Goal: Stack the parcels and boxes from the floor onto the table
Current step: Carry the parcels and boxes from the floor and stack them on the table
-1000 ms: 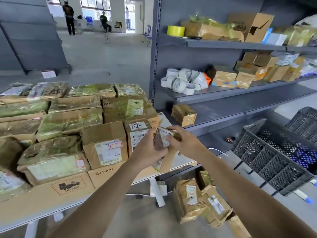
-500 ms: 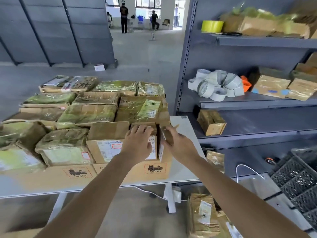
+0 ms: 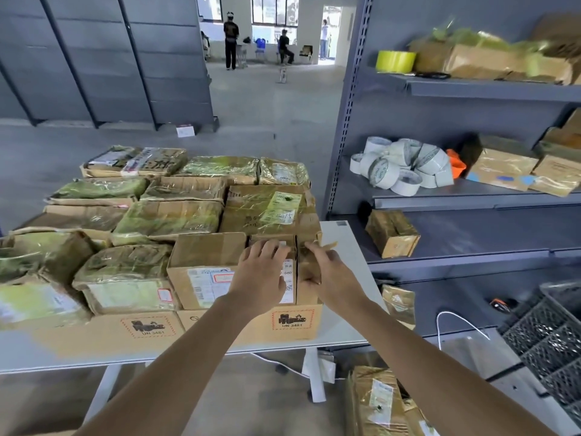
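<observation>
I'm standing at the white worktop (image 3: 341,333), which is carrying many taped cardboard parcels in rows. My left hand (image 3: 258,276) is lying flat, fingers spread, on the top and front of a labelled box (image 3: 289,280) at the near right end of the pile; that grip is wide, pressing rather than holding. My right hand (image 3: 330,273) is curling round a thin brown parcel (image 3: 307,268), thumb on the near edge, fingers on the far side, so that grip is narrow and holding the parcel. The parcel is standing upright on edge, touching the labelled box's right side, resting on a long flat carton (image 3: 294,322) marked UN 3481.

I'm judging the step as seating this parcel into the row. To do it well: keep the left palm bracing the neighbour box so it isn't sliding left, push the thin parcel snug vs. that box w/ the right hand, check it isn't overhanging the carton's right end, then let go slowly, since a thin piece on edge is prone to tipping toward the bare worktop strip.

More parcels are waiting on the floor (image 3: 375,401) near the worktop leg, bottom right, so the task isn't done.
</observation>
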A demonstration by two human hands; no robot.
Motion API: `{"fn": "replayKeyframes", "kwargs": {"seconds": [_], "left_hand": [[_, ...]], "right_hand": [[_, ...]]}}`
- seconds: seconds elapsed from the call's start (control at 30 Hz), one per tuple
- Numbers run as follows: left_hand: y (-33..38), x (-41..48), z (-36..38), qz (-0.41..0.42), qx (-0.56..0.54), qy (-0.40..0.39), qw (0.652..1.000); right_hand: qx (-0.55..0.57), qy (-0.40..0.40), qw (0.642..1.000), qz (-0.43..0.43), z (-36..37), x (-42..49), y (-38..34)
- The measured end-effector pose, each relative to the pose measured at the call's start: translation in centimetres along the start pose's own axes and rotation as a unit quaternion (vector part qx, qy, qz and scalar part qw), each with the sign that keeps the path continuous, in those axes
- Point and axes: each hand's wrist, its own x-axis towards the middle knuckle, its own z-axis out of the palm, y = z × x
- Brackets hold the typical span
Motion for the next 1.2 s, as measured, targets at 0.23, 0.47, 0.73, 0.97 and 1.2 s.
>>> {"fn": "replayKeyframes", "kwargs": {"seconds": [0.23, 0.47, 0.73, 0.97, 1.2], "left_hand": [[0.2, 1.3, -0.7, -0.003, -0.002, 0.009, 1.0], [0.7, 3.4, 0.1, 0.022, 0.014, -0.075, 0.997], [-1.1, 3.7, 0.3, 0.006, -0.001, -0.075, 0.997], [0.0, 4.0, 0.4, -0.004, -0.035, -0.068, 0.997], [0.4, 4.0, -0.1, -0.008, -0.023, -0.078, 0.997]], "right_hand": [[0.088, -0.027, 0.995, 0.039, -1.4, -0.6, 1.8], [0.074, -0.066, 0.994, 0.039, -0.3, -0.4, 1.8], [0.08, -0.074, 0.991, 0.071, 0.9, 0.3, 1.7], [0.073, -0.072, 0.992, 0.077, 0.3, 0.1, 2.7], [0.068, -0.064, 0.992, 0.085, 0.6, -0.1, 2.6]]}}
